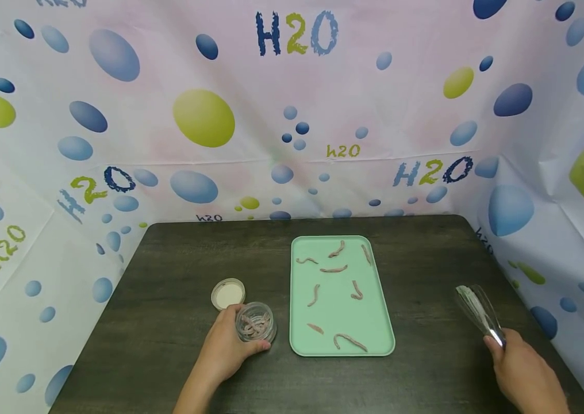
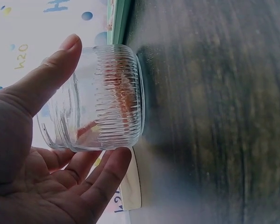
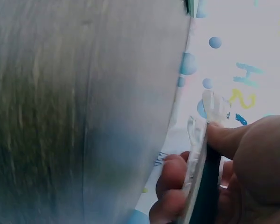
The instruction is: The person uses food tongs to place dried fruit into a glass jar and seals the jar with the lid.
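Dark wood-grain table (image 1: 168, 345) before a white bubble-print sheet (image 1: 250, 75)

Pinkish, worm-like strips (image 1: 333, 269) lie scattered on the mint-green rectangular tray (image 1: 344, 319); more sit inside the clear ribbed glass jar (image 2: 102, 98), left of the tray. The left hand (image 1: 227, 345) curls thumb and fingers round that jar. The right hand (image 1: 527, 368) grips clear-ended tongs (image 1: 480, 313), their ends apart, well away from the tray. Good handling would mean steadying the jar low and squeezing the tongs lightly, since the strips look soft. Only the head view shows the face of the round cream-coloured lid (image 1: 228, 294), just beyond the jar; the left wrist view reveals the jar's ribbed side, the right wrist view a dark green face (image 3: 205, 186) along the tongs.
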Motion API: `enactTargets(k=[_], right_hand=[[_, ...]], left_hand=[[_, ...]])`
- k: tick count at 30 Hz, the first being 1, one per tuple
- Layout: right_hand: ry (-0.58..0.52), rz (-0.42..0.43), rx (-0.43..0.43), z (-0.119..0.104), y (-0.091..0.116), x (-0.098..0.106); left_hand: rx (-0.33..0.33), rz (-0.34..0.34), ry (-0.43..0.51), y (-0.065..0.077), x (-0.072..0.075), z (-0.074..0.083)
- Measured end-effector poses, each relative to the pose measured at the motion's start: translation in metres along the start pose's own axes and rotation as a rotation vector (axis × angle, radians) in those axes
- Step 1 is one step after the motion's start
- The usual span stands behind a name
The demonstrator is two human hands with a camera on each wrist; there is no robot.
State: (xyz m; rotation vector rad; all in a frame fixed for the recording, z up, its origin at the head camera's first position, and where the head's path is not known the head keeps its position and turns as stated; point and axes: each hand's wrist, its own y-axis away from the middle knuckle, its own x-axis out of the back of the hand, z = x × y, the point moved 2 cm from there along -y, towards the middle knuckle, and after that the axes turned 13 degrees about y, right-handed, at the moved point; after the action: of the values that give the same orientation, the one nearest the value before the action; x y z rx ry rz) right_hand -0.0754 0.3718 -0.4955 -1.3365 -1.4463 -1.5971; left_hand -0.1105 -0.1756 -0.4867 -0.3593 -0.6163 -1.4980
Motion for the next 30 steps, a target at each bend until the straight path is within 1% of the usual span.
enactTargets(k=[3, 8, 14, 18, 26, 30], right_hand=[[-0.028, 0.014, -0.003, -0.002, 0.000, -0.002], [-0.073, -0.005, -0.033, -0.005, -0.001, -0.007], [-0.094, -0.013, -0.017, -0.013, -0.003, -0.009], [-0.097, -0.044, -0.011, -0.023, -0.002, -0.010], [-0.104, -0.137, 0.049, -0.048, 0.004, -0.015], [-0.098, -0.154, 0.086, -0.060, 0.008, -0.014]], left_hand=[[0.003, -0.002, 0.001, 0.000, 0.000, 0.000], [0.003, -0.001, 0.004, 0.001, -0.001, 0.000], [0.002, -0.004, 0.013, 0.002, -0.002, 0.001], [0.002, -0.008, 0.015, 0.001, -0.002, 0.001], [-0.008, -0.007, 0.011, 0.001, -0.001, 0.003], [-0.009, -0.005, 0.006, 0.002, -0.001, 0.003]])
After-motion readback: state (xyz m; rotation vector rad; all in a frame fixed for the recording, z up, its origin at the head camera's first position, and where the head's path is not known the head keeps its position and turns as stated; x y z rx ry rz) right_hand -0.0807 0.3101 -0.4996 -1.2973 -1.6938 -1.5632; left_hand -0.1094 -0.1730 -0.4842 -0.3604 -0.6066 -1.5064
